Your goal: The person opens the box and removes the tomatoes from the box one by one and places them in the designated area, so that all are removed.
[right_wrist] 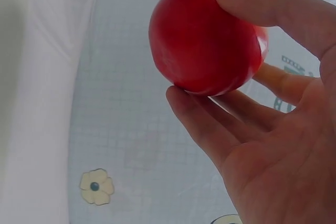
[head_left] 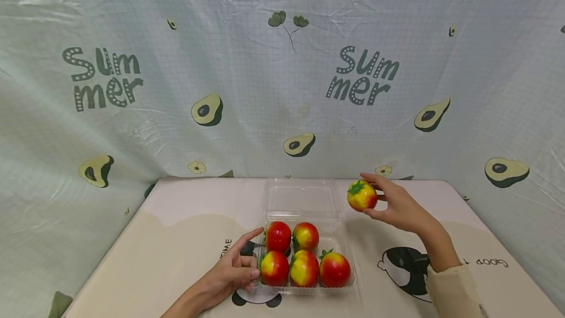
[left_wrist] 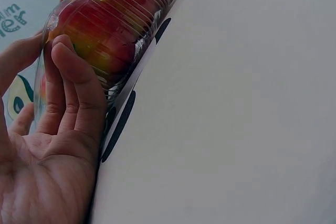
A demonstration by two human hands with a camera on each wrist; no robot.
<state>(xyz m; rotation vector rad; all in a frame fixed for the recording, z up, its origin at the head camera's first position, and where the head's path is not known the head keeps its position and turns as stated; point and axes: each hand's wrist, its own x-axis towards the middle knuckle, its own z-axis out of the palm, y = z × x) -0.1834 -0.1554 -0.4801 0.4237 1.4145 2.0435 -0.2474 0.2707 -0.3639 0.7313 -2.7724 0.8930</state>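
Observation:
My right hand [head_left: 399, 207] holds a glossy red-and-yellow tomato-like fruit [head_left: 362, 196] with a green leafy top between thumb and fingers, raised above the table. The right wrist view shows the red side of this fruit [right_wrist: 202, 38]. Below and to its left lies a clear plastic box [head_left: 350, 251], its lid [head_left: 302, 200] folded open at the back. Three similar fruits fill the front row, and two sit at the back left and middle. At the box's left side, my left hand [head_left: 229, 274] touches the wall with its fingertips, index finger [left_wrist: 21, 59] stretched along it.
A pale table mat [head_left: 185, 239] with printed cartoon figures and lettering lies under the box. Behind and at both sides hangs a light curtain [head_left: 247, 63] printed with avocados and the word "summer".

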